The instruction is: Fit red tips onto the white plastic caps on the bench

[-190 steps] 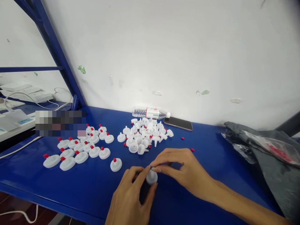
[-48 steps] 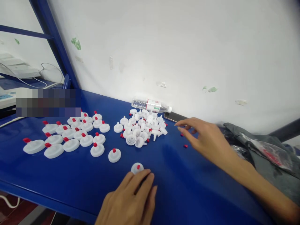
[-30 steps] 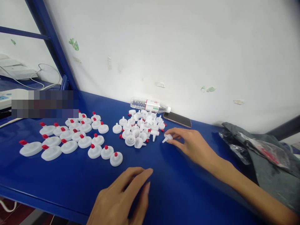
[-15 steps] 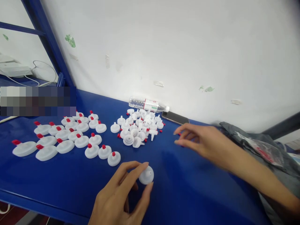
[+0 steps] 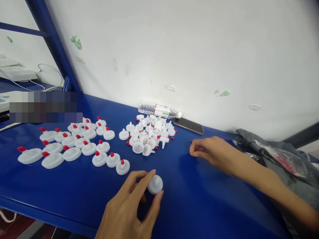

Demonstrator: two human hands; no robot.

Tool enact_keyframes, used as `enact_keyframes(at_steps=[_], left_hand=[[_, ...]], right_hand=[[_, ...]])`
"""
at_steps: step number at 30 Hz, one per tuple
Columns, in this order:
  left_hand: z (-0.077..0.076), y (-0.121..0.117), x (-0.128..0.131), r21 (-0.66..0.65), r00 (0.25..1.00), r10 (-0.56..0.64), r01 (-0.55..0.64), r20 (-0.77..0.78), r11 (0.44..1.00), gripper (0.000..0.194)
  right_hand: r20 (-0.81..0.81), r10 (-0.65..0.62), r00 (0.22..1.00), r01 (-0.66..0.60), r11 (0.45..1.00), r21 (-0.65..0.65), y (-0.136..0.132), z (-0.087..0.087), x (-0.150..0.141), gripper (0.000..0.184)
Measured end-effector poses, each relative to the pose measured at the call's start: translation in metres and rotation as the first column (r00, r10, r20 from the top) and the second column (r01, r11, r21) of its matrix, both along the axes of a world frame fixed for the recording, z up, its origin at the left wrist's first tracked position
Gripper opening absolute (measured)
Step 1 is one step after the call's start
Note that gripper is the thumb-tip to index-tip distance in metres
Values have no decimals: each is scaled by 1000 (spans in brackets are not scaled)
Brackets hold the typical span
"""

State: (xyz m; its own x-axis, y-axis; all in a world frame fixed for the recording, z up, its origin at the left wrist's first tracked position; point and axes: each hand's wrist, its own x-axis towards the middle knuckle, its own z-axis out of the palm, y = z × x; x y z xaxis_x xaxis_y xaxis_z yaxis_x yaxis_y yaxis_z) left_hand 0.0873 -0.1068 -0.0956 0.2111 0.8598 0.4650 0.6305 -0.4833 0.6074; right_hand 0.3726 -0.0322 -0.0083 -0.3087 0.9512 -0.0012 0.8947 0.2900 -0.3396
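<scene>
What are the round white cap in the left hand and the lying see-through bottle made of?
The round white spouted cap in the left hand: probably satin plastic, looking milky and softly shaded. The clear ribbed bottle: likely glossy plastic, see-through with bright highlights.

Blue table — white caps, bottle, probably phone.

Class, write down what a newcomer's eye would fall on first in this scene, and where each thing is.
First come the red-tipped caps spread over the left of the blue table. Beside them, mid-table, is a heap of white caps, with a bottle lying just behind it. In front, the left hand has an untipped cap between finger and thumb.
</scene>
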Motion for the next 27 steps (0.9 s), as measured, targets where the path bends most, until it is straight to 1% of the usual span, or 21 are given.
enact_keyframes(at_steps=[2,3,4,6,8,9,11,14,16,19,22,23,25,26,27], left_hand=[[0,0,1,10,1000,17,-17,11,1000,37],[-1,0,1,14,1000,28,-28,13,1000,39],[-1,0,1,15,999,40,-40,13,999,41],[-3,1,1,23,998,55,-55,13,998,44],[-6,2,0,38,999,52,-52,8,998,45],[-7,2,0,51,999,47,-47,4,998,45],[-9,1,-1,81,999,36,-35,-13,996,45],[-11,-1,-2,109,998,43,-39,-34,993,44],[-12,-2,-2,111,998,50,-45,-41,993,43],[-12,-1,-1,100,998,50,-45,-49,994,43],[-5,0,-1,55,999,35,-34,-1,998,43],[-1,0,-1,27,999,27,-29,41,999,39],[8,-3,1,-3,992,5,-5,129,1000,20],[11,-5,2,10,987,-23,22,157,1000,8],[13,-7,4,39,984,-63,57,164,998,7]], right_hand=[[-200,18,980,-50,986,-159,-6,10,-15,12],[-318,2,948,-71,976,-205,-11,14,-24,16],[-400,-5,917,-86,974,-209,-16,17,-34,20],[-495,32,868,-117,983,-142,-27,17,-53,17],[-564,108,818,-171,983,-61,-36,9,-69,12],[-588,139,797,-200,979,-39,-39,2,-75,11],[-617,172,768,-243,969,-32,-42,-11,-84,11],[-624,169,763,-249,968,-42,-42,-23,-86,13],[-629,154,762,-247,967,-62,-39,-25,-84,13],[-648,147,747,-279,955,-104,-35,-26,-80,10],[-650,174,740,-282,957,-65,-33,-31,-80,8],[-640,176,748,-267,963,-47,-32,-33,-81,8],[-618,159,770,-224,974,-28,-32,-37,-83,9],[-614,142,777,-202,979,-29,-32,-38,-84,9],[-614,128,779,-192,981,-40,-33,-39,-85,9]])
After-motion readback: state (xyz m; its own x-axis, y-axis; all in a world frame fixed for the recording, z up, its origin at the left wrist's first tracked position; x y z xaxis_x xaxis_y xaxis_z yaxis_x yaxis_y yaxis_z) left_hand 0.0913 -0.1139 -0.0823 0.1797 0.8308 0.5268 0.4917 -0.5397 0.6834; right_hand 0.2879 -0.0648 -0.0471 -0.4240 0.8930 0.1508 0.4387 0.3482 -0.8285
